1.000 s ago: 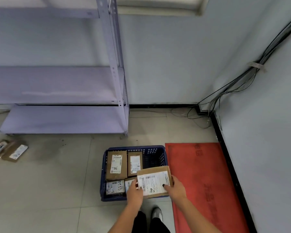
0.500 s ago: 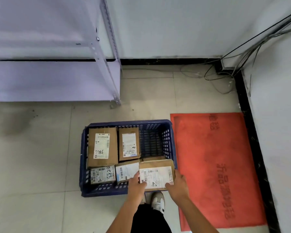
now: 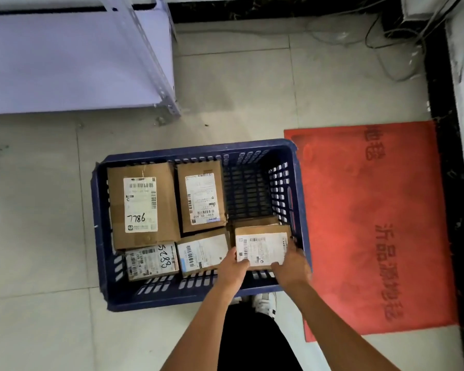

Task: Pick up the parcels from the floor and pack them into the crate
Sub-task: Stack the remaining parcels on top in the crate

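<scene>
A dark blue slotted crate (image 3: 99, 226) stands on the tiled floor in front of me. Inside its near right corner, both hands hold a brown cardboard parcel (image 3: 261, 243) with a white label. My left hand (image 3: 232, 266) grips its near left edge and my right hand (image 3: 289, 263) its near right corner. Several other labelled parcels lie flat in the crate: a large one marked 7786 (image 3: 142, 204), a narrower one (image 3: 201, 196) beside it, one marked 5288 (image 3: 152, 261) and one (image 3: 202, 251) by my left hand. The crate's far right part shows bare bottom.
A red floor mat (image 3: 373, 223) lies right of the crate against a black skirting. A metal shelf unit (image 3: 65, 62) with an angled post stands at the far left. Loose cables (image 3: 394, 49) lie in the far right corner. My shoe shows just behind the crate.
The camera has tipped down and closer to the crate. Both hands have lowered the parcel from above the rim into the crate's near right corner.
</scene>
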